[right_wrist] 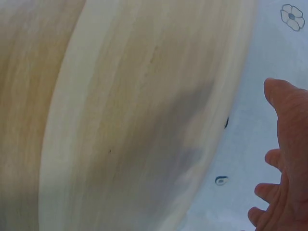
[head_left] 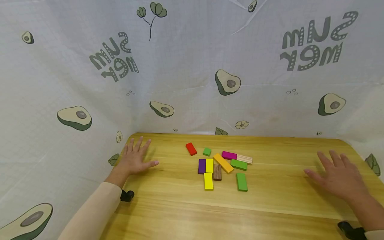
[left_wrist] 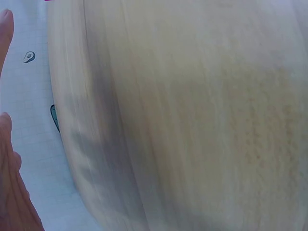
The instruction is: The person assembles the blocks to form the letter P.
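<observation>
My left hand [head_left: 134,159] spreads its fingers over the left end of the wooden table [head_left: 168,213], holding nothing. Over the right end, my right hand [head_left: 342,175] is likewise spread and holds nothing. Between them lies a loose group of small blocks: a red block [head_left: 191,149], a small green cube [head_left: 207,151], a magenta block [head_left: 229,155], a striped pale wood block [head_left: 244,159], an orange block [head_left: 223,163], a purple block [head_left: 202,166], a dark brown block [head_left: 217,172], two yellow blocks [head_left: 208,181] and two longer green blocks [head_left: 242,182]. Both wrist views show bare tabletop and fingers at the edge.
A white cloth [head_left: 192,66] printed with avocados and lettering hangs behind the table and along its left side. Black wrist straps or mounts [head_left: 127,196] show at both wrists. The table's back corners are rounded.
</observation>
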A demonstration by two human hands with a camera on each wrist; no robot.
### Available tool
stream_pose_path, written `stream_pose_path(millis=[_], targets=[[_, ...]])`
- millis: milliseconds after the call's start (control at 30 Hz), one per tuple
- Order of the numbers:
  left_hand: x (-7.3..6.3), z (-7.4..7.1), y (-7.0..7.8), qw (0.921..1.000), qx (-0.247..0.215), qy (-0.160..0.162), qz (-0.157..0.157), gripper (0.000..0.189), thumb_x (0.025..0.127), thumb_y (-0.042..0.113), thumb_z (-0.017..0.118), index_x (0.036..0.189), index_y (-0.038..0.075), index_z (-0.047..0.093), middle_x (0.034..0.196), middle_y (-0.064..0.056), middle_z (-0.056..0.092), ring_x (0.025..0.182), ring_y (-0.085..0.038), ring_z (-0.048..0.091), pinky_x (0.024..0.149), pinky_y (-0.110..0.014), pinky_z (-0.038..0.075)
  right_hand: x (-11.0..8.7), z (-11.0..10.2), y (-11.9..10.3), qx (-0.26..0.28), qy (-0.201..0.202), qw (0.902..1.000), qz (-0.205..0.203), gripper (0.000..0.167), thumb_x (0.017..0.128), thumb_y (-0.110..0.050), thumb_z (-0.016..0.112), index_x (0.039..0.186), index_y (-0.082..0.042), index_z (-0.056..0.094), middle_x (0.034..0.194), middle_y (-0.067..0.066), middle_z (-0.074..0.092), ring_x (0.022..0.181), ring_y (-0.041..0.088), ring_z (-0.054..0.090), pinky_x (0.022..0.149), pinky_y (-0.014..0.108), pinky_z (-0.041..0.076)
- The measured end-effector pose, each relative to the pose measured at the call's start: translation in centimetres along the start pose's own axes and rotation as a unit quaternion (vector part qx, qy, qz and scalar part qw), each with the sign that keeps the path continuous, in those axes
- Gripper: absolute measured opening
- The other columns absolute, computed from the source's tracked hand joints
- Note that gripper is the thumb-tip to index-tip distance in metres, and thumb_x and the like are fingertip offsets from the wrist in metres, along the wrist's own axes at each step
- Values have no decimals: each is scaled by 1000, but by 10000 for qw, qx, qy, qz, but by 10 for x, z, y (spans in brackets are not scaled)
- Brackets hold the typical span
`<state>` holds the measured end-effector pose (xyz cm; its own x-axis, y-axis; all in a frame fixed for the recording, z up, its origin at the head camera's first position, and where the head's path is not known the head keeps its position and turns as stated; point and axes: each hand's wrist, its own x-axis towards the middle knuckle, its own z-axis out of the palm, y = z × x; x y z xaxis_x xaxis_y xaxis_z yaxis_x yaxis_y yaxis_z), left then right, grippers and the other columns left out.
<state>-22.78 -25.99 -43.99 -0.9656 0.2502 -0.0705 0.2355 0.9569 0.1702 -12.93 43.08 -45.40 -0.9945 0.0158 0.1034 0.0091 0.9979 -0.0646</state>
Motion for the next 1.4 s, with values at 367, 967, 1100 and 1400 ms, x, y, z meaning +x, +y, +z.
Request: stream_pose_path(millis=[367, 967, 1100, 1400], targets=[[2, 10, 2, 9997, -204, 78, 57, 101, 89, 73, 57, 165, 19, 19, 170, -23, 11, 153, -57, 4, 117, -77, 11, 10, -5, -38, 533, 42, 9979, -363, 88, 98, -55, 61, 147, 13, 35, 141, 47, 33, 129, 65, 29, 105, 76, 23], [61, 44, 124, 9917, -1252, 300, -9, 56, 101, 51, 58, 147, 20, 57, 113, -10, 67, 111, -33, 61, 98, -48, 52, 46, 28, -310, 1502, -840, 9747, -1423, 70, 84, -56, 78, 140, -18, 62, 110, 7, 56, 102, 26, 44, 81, 42, 34], [72, 53, 130, 9933, -1100, 329, -160, 52, 100, 51, 59, 145, 25, 60, 116, -11, 67, 110, -32, 62, 96, -45, 53, 58, 36, -331, 1395, -1142, 9777, -1077, 76, 80, -59, 80, 142, -20, 61, 114, 9, 54, 104, 28, 42, 81, 42, 30], [71, 57, 126, 9869, -1597, 71, 235, 44, 99, 43, 63, 142, 33, 62, 92, -4, 57, 88, -23, 50, 73, -35, 41, 55, 39, -347, 1581, -1130, 9718, -1334, 72, 73, -57, 87, 133, -22, 67, 113, 8, 55, 106, 28, 42, 81, 42, 30]])
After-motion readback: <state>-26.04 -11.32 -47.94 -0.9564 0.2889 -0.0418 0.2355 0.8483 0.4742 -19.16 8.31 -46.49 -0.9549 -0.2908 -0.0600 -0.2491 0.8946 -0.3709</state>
